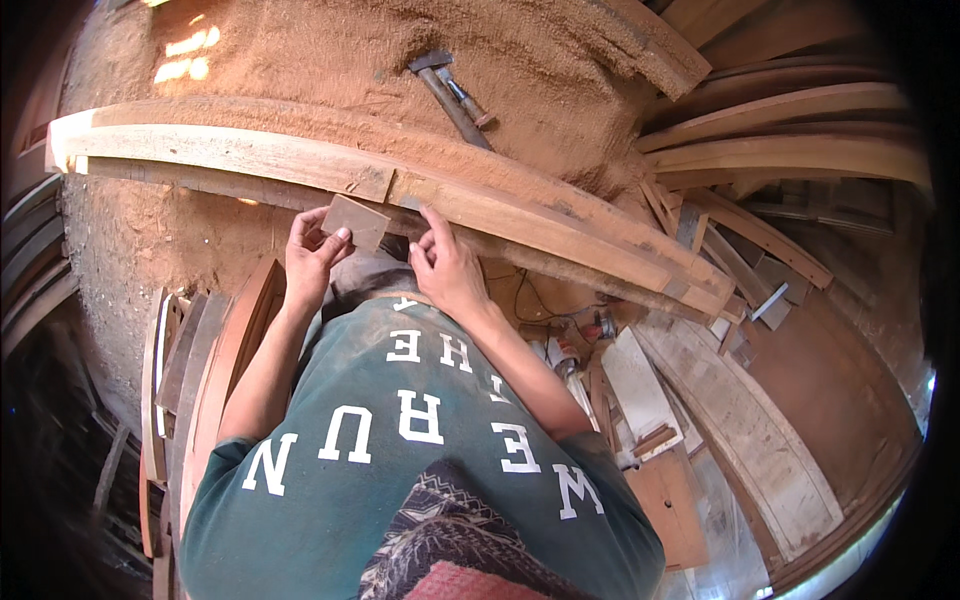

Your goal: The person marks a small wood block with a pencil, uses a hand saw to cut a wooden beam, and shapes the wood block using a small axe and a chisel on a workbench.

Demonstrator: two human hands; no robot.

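My left hand [314, 247] pinches a small, flat, square brown piece [358, 222] between thumb and fingers. Whether it is thin wood or folded sandpaper I cannot tell. It is held up at the near edge of a long wooden beam [240, 146], where one length of timber meets another at a stepped joint [388, 186]. My right hand [447, 265] is just right of the square piece, its fingers apart and the index finger pointing toward the beam. Nothing shows in that hand.
Beyond the beam, a hammer [450, 105] and a second short-handled tool [468, 96] lie on sawdust. Stacked planks [790, 155] fill the far right. Upright boards [215, 370] lean at my left. Cables [540, 300] and a pale curved board [750, 430] lie to the right.
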